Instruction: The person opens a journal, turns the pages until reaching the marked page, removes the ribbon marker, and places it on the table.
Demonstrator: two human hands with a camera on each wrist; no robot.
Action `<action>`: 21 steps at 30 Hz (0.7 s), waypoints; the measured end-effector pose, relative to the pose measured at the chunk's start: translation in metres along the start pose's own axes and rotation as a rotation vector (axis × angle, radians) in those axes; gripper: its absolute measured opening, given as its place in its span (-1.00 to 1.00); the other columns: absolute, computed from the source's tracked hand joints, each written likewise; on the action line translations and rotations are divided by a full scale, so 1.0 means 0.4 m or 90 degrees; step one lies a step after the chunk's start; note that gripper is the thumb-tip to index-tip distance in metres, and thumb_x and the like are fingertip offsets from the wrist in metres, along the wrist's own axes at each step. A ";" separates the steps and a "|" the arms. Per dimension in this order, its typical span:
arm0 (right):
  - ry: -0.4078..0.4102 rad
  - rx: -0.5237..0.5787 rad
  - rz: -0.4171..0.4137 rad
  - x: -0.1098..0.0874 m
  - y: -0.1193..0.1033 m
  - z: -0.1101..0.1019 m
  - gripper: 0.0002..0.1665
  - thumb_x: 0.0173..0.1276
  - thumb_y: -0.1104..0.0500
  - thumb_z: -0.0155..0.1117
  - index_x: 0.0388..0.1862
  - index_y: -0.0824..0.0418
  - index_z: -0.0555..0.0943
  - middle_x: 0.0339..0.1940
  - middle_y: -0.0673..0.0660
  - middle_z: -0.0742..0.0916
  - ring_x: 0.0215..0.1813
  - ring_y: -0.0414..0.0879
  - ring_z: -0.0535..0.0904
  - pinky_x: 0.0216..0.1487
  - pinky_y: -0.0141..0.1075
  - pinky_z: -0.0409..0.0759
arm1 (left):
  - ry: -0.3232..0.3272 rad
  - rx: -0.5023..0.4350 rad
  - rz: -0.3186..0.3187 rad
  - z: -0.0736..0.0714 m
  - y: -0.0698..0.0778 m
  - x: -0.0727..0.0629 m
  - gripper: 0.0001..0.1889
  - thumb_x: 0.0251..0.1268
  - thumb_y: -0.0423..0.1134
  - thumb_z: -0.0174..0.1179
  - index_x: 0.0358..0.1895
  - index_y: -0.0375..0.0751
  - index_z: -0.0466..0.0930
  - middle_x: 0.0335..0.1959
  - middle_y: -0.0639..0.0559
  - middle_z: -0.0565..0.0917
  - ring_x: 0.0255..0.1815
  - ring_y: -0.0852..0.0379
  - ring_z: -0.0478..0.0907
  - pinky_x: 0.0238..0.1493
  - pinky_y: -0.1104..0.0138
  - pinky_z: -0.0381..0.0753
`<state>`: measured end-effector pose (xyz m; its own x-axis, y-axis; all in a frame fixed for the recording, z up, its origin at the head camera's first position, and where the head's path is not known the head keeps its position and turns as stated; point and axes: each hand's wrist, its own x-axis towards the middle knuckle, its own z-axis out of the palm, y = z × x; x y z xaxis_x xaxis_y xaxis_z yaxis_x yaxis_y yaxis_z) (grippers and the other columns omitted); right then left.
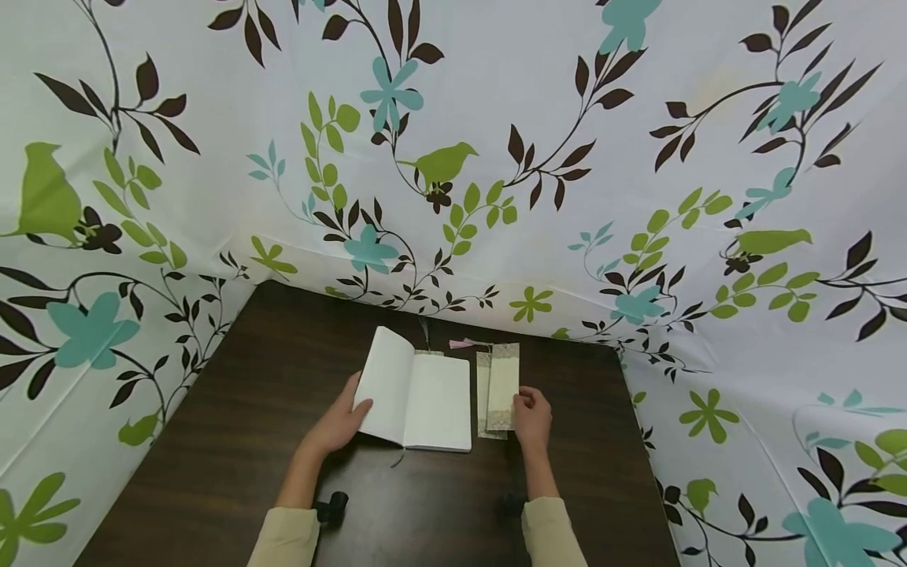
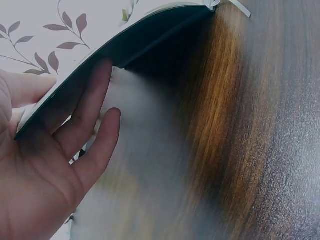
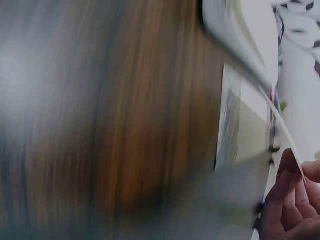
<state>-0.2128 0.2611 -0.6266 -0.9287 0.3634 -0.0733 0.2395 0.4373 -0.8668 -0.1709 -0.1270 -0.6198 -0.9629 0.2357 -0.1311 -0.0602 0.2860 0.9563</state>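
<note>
An open notebook (image 1: 438, 405) with blank pages lies at the middle of the table, its left side raised. My left hand (image 1: 336, 421) grips that raised side, thumb over the page and fingers under the dark cover (image 2: 150, 40). To the right, my right hand (image 1: 533, 417) pinches the edge of a cream bookmark (image 1: 504, 386) with patterned ends. In the right wrist view the bookmark appears edge-on between thumb and fingers. Partly under it lies a second bookmark (image 1: 483, 394). Another bookmark (image 1: 428, 353) peeks out behind the notebook's top edge, mostly hidden.
Dark wood table (image 1: 234, 425) stretches to both sides. A curtain (image 1: 453, 260) printed with leaves and birds hangs around its back and sides. Pink tassel (image 1: 464, 343) threads lie above the bookmarks, and a ribbon (image 1: 398, 459) sticks out below the notebook's spine.
</note>
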 end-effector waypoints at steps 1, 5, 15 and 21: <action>0.004 -0.014 0.000 0.005 0.006 -0.013 -0.64 0.68 0.14 0.20 0.31 0.25 0.67 0.06 0.33 0.77 -0.08 0.11 0.69 -0.19 -0.15 0.56 | 0.003 0.000 0.002 -0.001 -0.001 0.000 -0.28 0.80 -0.29 -0.08 0.75 -0.32 -0.26 0.72 -0.47 0.05 0.63 -0.41 0.26 0.56 -0.26 0.24; 0.019 -0.057 0.004 0.022 0.029 -0.053 -0.63 0.68 0.13 0.18 0.31 0.25 0.67 0.05 0.32 0.78 -0.13 0.08 0.68 -0.19 -0.15 0.55 | 0.009 0.000 0.004 -0.002 -0.003 0.001 -0.29 0.80 -0.30 -0.09 0.75 -0.34 -0.26 0.71 -0.48 0.07 0.62 -0.40 0.26 0.56 -0.26 0.23; 0.022 -0.085 0.026 0.034 0.081 -0.070 -0.56 0.70 0.07 0.09 0.39 0.23 0.59 0.05 0.32 0.76 -0.23 0.04 0.65 -0.28 -0.17 0.50 | 0.006 -0.001 -0.008 -0.003 0.003 0.000 -0.26 0.80 -0.28 -0.08 0.75 -0.36 -0.29 0.75 -0.45 -0.03 0.72 -0.41 0.08 0.64 -0.29 0.10; 0.009 -0.103 0.052 0.030 0.079 -0.064 -0.48 0.71 0.00 0.03 0.50 0.19 0.48 0.25 0.31 0.69 0.02 0.21 0.64 -0.08 0.02 0.54 | 0.005 0.006 -0.009 -0.002 0.004 0.003 -0.26 0.80 -0.27 -0.08 0.75 -0.35 -0.30 0.76 -0.44 -0.05 0.73 -0.40 0.05 0.64 -0.29 0.09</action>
<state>-0.2090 0.3003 -0.6423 -0.9002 0.4149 -0.1322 0.3578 0.5316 -0.7677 -0.1722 -0.1271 -0.6183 -0.9641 0.2242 -0.1425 -0.0715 0.2977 0.9520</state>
